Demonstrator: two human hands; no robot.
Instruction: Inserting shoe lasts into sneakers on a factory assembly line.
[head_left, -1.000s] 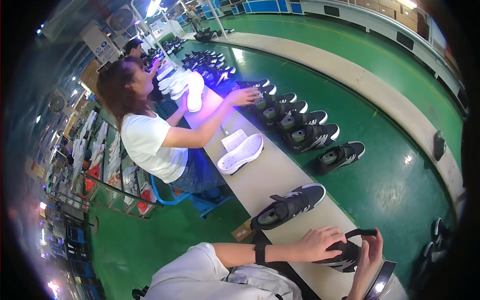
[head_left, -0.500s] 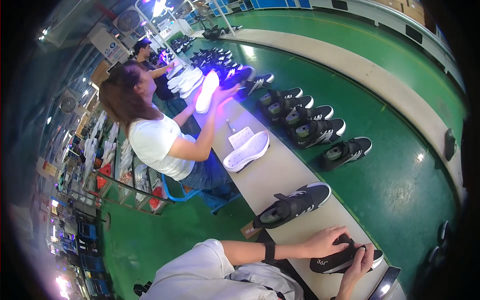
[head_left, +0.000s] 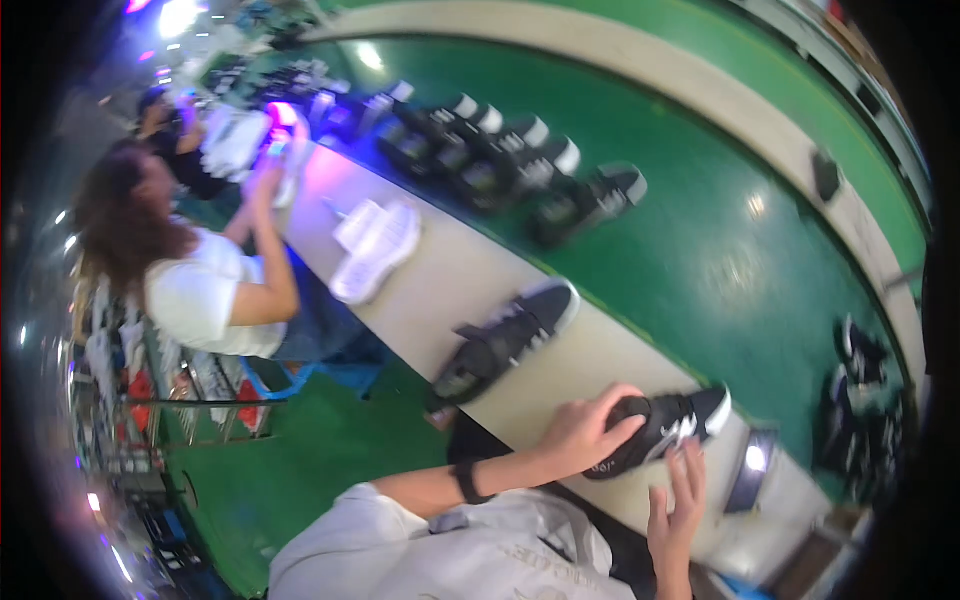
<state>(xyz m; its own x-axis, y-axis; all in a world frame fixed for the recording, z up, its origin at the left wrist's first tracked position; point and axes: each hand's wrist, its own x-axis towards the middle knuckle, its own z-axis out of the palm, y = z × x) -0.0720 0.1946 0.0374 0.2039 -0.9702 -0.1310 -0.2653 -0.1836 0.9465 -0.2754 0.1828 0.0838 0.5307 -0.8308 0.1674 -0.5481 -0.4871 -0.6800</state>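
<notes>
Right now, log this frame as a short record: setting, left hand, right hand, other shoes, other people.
setting: pale workbench beside a green conveyor
left hand: left hand rests on top of a black sneaker with a white sole
right hand: right hand open, fingers spread, beside the same sneaker
other shoes: second black sneaker and a white shoe on the bench; row of black sneakers on the conveyor
other people: seated co-worker in a white shirt, handling something under purple light

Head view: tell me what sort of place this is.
Likely a shoe factory line: a long bench beside a green belt carrying black shoes, a seated co-worker upstream, and the left hand on a shoe.
</notes>
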